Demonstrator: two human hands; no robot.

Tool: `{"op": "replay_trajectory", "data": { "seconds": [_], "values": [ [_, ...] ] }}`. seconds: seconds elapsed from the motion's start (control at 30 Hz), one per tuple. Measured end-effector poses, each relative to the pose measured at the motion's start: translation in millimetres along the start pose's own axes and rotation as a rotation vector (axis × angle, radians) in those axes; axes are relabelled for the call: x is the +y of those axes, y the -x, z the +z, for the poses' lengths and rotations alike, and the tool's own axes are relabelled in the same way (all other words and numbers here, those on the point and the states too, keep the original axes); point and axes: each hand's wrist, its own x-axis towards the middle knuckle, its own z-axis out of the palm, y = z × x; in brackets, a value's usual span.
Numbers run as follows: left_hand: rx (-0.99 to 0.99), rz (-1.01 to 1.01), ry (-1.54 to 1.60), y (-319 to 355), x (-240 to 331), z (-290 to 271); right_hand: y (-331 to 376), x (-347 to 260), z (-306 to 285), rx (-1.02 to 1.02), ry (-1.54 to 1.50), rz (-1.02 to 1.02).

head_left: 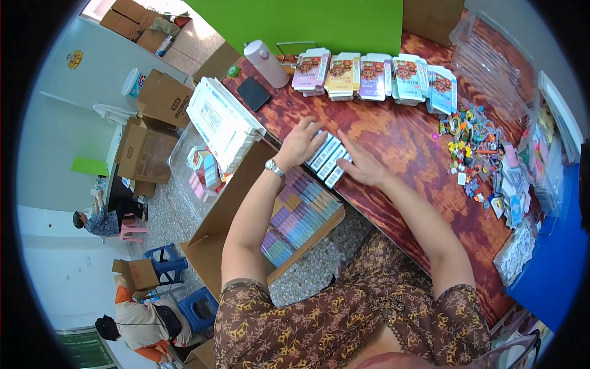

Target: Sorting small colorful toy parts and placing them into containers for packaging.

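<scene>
Between my hands, at the table's near left edge, sits a group of small boxes [329, 161] standing side by side, their white faces printed with barcodes. My left hand [298, 145], with a silver watch at its wrist, presses the left side of the group, fingers curled over the far end. My right hand [364, 162] grips the opposite side, its thumb against the near part. Just below the edge stands an open cardboard box [307, 246] holding rows of small pastel boxes [296, 215] in purple, blue and orange.
Several stacks of flat printed cartons [375, 77] line the table's far side, beside a pink bottle [266, 64] and a black phone [253, 93]. Small colourful toys [470, 147] lie heaped at right near clear plastic bins [491, 61]. Two other people work at far left, near blue stools [200, 309].
</scene>
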Motion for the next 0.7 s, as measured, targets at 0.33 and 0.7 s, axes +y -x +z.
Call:
{"op": "replay_trajectory", "data": {
  "seconds": [0.33,0.7],
  "values": [
    [0.256,-0.127,0.156,-43.5,30.5,-3.8,41.9,4.3,-29.8,0.199,-0.114,0.102],
    [0.103,-0.175,0.461,-183.3,123.2,71.0,117.3,-7.5,-62.8,0.246,-0.114,0.341]
  ]
}}
